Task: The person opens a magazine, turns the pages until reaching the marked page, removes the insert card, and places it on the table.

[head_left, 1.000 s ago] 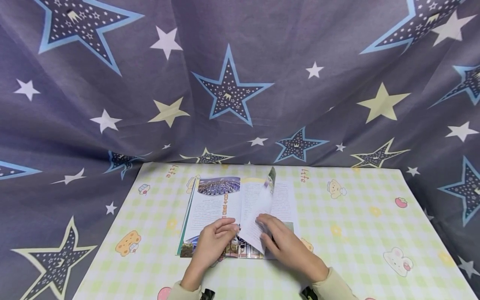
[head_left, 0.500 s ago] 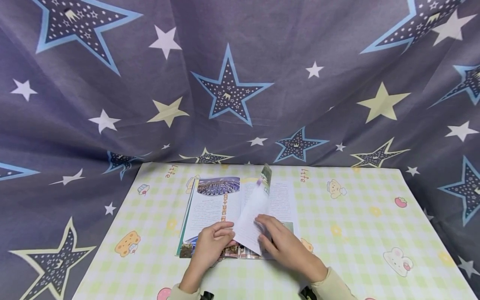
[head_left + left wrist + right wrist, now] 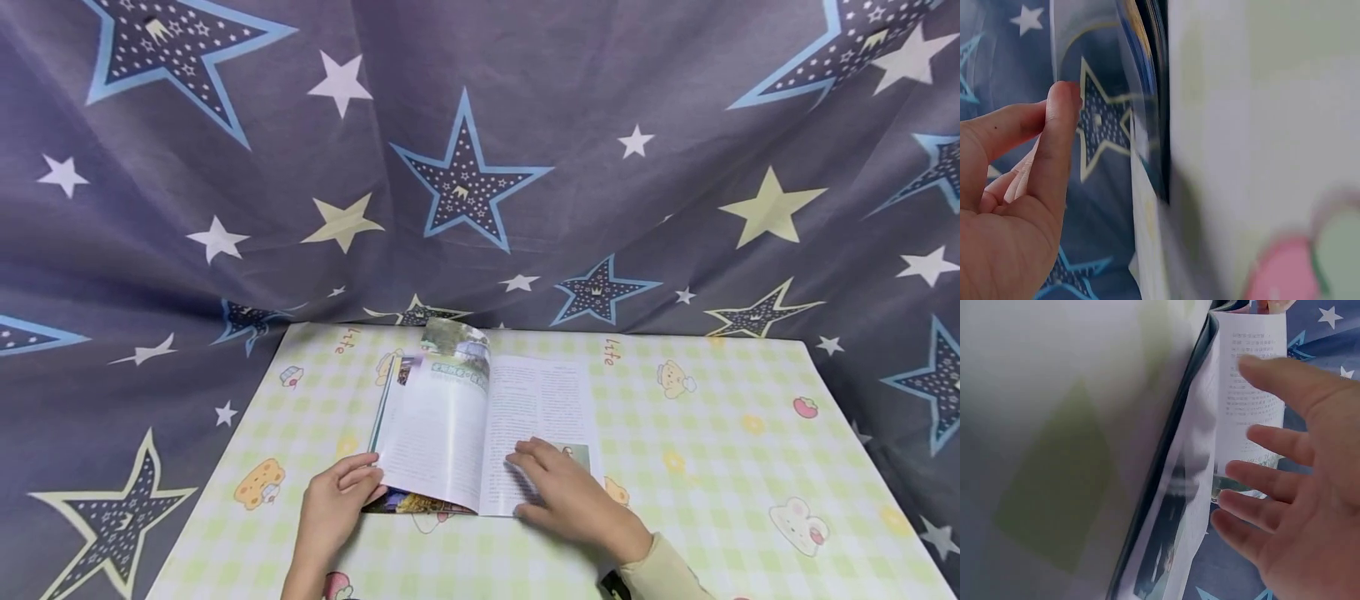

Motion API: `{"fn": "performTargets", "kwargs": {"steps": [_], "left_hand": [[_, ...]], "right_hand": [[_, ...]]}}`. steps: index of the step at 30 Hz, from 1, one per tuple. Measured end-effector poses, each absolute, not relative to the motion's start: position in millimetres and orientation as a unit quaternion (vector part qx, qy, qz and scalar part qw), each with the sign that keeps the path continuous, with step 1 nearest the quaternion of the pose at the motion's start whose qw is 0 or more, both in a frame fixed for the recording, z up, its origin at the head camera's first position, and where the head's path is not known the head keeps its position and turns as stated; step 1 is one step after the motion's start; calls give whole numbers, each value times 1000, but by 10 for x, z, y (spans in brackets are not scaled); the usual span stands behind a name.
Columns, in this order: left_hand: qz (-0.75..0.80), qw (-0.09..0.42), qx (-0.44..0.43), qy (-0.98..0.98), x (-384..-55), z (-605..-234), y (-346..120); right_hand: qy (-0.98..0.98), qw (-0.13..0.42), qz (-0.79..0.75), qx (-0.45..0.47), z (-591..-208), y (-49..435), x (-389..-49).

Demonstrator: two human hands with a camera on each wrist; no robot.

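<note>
An open magazine (image 3: pixel 536 396) lies on the table. One of its pages (image 3: pixel 438 433) arches over the left half, and the picture at its top edge stands raised past the other sheets. My left hand (image 3: pixel 330 504) pinches that page by its lower left edge; thumb and fingers meet on it in the left wrist view, where the hand (image 3: pixel 1022 206) is close up. Over the lower right page my right hand (image 3: pixel 566 496) spreads its fingers, seen also as the right hand (image 3: pixel 1310 481) in the right wrist view. Whether its fingertips touch the paper I cannot tell.
A checked tablecloth (image 3: pixel 697 500) with cartoon prints covers the table. Behind and on both sides hangs a dark curtain (image 3: pixel 585 217) with stars. A light sleeve (image 3: pixel 663 571) covers the right forearm, with a black strap (image 3: pixel 615 583) beside it.
My left hand has moved left from the magazine's middle, and the page has swung from half upright over to the left half. My right hand has barely moved.
</note>
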State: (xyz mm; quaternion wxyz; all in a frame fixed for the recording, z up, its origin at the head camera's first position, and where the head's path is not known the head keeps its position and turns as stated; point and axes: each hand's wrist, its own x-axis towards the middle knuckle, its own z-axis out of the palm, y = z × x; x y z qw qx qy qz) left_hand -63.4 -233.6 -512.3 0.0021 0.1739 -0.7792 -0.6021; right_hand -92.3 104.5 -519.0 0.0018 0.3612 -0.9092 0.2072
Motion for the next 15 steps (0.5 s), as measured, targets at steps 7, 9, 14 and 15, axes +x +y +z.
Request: {"fn": "performTargets", "kwargs": {"steps": [7,9,14,15], "left_hand": [[-602,1,198,-774,-582,-5138,-2444],[-596,3,200,-778,-584,-5140,-2448],[-537,9,191,-822,-595,-5142,-2461],[-524,11,190,-830,-599,-5143,-2463]], "right_hand": [[-915,-37,174,363,-5222,1037,-904],[-914,-36,170,367,-5225,1039,-905],[-912,-38,162,375,-5224,1049,-919],[-912,-40,161,376,-5221,1051,-922]]}}
